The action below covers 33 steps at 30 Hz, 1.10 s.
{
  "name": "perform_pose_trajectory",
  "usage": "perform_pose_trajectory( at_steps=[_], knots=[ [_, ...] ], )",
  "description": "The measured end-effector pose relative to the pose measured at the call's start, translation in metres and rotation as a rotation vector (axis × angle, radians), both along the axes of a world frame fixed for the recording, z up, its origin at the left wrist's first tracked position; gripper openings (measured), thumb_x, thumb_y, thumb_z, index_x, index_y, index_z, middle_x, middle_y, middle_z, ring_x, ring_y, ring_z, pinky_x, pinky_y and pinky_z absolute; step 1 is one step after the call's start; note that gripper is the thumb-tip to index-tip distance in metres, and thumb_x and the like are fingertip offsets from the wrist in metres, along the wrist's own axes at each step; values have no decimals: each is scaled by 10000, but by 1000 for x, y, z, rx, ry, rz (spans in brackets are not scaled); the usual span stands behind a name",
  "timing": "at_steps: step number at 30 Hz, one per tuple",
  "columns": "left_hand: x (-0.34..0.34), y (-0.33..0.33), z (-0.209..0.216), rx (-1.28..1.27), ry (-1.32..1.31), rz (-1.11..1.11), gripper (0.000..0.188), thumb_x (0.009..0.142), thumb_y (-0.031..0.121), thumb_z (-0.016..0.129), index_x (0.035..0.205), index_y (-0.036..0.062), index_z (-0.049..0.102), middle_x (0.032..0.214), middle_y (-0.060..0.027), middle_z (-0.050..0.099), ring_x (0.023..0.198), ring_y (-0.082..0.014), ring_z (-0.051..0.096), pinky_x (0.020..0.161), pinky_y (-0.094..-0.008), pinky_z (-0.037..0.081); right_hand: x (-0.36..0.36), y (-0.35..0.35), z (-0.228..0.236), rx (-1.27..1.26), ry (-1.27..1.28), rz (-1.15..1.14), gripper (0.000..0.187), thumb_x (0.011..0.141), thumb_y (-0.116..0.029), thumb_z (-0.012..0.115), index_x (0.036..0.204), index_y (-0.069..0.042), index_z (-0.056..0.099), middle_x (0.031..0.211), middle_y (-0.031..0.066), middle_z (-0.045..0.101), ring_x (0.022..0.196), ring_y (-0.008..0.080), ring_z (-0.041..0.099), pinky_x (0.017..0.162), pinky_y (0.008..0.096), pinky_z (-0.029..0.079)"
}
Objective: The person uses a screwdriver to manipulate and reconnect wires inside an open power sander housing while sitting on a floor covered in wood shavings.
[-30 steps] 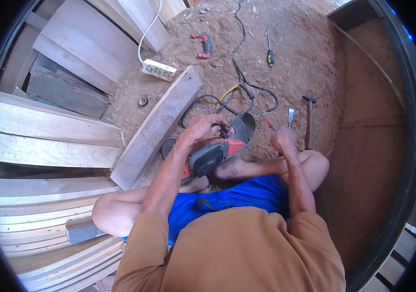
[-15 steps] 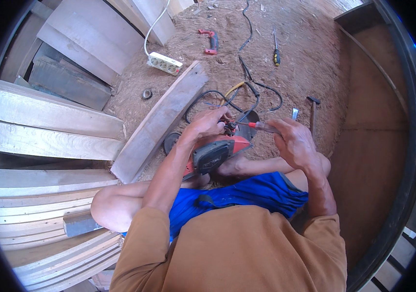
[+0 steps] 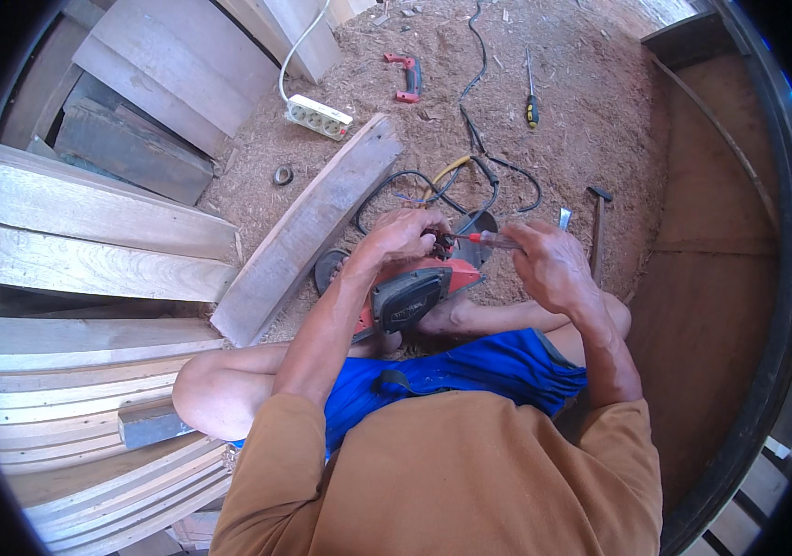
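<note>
A red and black power tool, likely an electric planer, rests between my legs with its upper part opened up. My left hand is closed over that opened part, fingers curled at dark inner pieces and wiring; what exactly they pinch is hidden. From the right, my right hand grips a screwdriver with a clear and red handle. Its shaft points left into the inner pieces, close to my left fingertips. Behind the tool a black and yellow cord lies in loops.
A wooden beam lies left of the tool. Beyond it are a power strip, a tape roll and a red-black handle cover. A second screwdriver and a hammer lie at right. Stacked planks line the left.
My right hand has shifted slightly left, with the screwdriver still at the inner pieces. My left hand stays at the tool. The whole view has moved a little.
</note>
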<state>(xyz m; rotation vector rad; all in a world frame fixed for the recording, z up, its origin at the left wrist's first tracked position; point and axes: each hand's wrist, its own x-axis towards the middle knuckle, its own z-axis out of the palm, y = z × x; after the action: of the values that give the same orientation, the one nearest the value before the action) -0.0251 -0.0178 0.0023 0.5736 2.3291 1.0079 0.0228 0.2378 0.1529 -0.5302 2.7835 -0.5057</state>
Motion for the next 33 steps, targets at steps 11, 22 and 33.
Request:
perform_pose_trajectory(
  at_steps=[11,22,33],
  knots=[
    [2,5,10,-30,-2,13,380,830,149,600,1186,180,732,1113,-99,763,1087,-320,709,954,-455,549,-10,-46,18,146,116,275,253,849,-161,702,1041,-9,639,950,226,643,851,406,697,733,520,558],
    [4,8,16,-51,42,52,370,825,101,631,1186,129,709,1105,-124,757,1093,-330,702,967,-454,542,-25,-29,28,52,149,387,193,884,-121,643,1055,-35,616,750,211,672,765,458,678,719,535,522],
    [-16,9,9,-49,46,-191,299,862,153,678,1160,149,703,1059,-110,765,1040,-338,718,925,-471,543,-10,-28,30,201,-76,238,186,890,-144,634,1054,-57,614,704,225,654,738,453,677,647,557,501]
  ],
)
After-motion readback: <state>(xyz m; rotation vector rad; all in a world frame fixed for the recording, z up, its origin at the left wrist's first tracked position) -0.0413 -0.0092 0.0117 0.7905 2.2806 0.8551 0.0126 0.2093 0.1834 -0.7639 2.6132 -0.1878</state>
